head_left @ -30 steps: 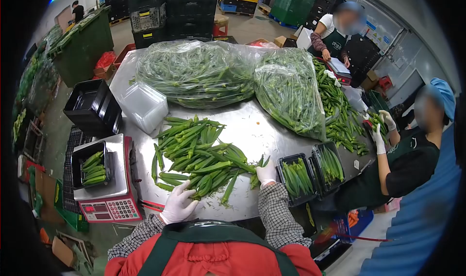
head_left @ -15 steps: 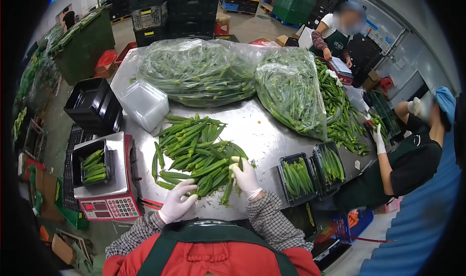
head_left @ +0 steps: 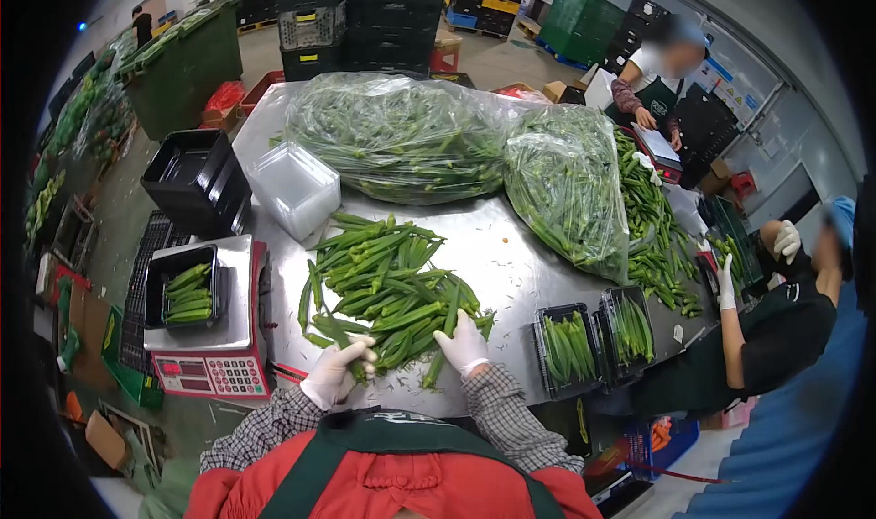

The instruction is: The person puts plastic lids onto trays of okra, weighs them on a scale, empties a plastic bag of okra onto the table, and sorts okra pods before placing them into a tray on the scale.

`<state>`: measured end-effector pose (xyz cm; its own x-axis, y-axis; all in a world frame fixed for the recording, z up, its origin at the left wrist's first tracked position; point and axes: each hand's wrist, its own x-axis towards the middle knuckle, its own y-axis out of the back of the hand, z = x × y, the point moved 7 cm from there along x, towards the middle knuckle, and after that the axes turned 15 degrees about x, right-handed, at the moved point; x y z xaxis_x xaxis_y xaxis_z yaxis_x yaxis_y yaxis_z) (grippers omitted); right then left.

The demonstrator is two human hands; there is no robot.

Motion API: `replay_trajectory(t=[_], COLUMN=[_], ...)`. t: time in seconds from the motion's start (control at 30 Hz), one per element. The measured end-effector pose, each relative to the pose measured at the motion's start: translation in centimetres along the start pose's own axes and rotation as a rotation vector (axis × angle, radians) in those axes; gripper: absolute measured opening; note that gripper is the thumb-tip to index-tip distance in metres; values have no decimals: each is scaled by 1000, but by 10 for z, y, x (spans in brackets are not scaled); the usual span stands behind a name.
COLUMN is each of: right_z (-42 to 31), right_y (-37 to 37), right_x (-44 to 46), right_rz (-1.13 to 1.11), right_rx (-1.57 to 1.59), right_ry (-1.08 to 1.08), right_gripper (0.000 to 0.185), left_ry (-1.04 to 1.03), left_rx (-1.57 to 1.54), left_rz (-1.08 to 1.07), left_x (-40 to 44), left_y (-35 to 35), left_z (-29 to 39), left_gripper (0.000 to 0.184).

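A loose pile of okra (head_left: pixel 392 286) lies on the metal table (head_left: pixel 484 236). At the pile's lower left edge, my left hand (head_left: pixel 339 371), white-gloved, has its fingers closed on an okra pod (head_left: pixel 330 325). My right hand (head_left: pixel 464 346), also gloved, pinches another okra pod (head_left: pixel 452 311) at the pile's right side. On the red and white scale (head_left: pixel 208 341) to the left sits a black tray (head_left: pixel 185 286) with several okra pods. Two black trays (head_left: pixel 568 350) (head_left: pixel 628 325) filled with okra stand to the right.
Empty black trays (head_left: pixel 194 179) and clear lids (head_left: pixel 294 190) are stacked at the left. Large plastic bags of okra (head_left: pixel 397 140) (head_left: pixel 564 186) cover the back. More okra (head_left: pixel 652 231) lies at the right, near a co-worker (head_left: pixel 776 327); another person (head_left: pixel 662 81) stands behind.
My right hand moved from beside the right-hand trays back to the pile and took hold of a pod. My left hand closed on a pod. The whole view shifted slightly.
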<state>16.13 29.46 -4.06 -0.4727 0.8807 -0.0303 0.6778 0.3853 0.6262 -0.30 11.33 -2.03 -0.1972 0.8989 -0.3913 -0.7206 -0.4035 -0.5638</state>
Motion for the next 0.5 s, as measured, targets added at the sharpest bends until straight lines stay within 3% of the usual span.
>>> replay_trajectory(t=[0.07, 0.17, 0.23, 0.3, 0.4, 0.43, 0.47, 0.5], right_z=[-3, -12, -61, -99, -81, -73, -71, -23], right_y=[-3, 3, 2, -16, 3, 23, 37, 49], right_x=[4, -12, -38, -67, -60, -54, -58, -50], right_rz=[83, 15, -135, -421, -150, 15, 136, 261], right_rx=[81, 553, 576, 373, 447, 279, -203, 8], right_ry=[99, -46, 103, 318, 172, 298, 557, 138], right_gripper=[46, 40, 36, 33, 31, 35, 37, 41], left_ry=[52, 110, 165, 191, 156, 165, 174, 176], left_rx=[12, 3, -51, -135, -115, -151, -262, -301], left_rz=[-52, -146, -140, -224, -180, -140, -127, -118], left_x=[6, 4, -3, 2, 6, 2, 2, -1], left_y=[-10, -22, -38, -40, -25, -21, -8, -2], left_z=[-8, -10, -9, -22, -27, -22, -27, -25], left_gripper=[26, 35, 39, 39, 28, 25, 25, 25])
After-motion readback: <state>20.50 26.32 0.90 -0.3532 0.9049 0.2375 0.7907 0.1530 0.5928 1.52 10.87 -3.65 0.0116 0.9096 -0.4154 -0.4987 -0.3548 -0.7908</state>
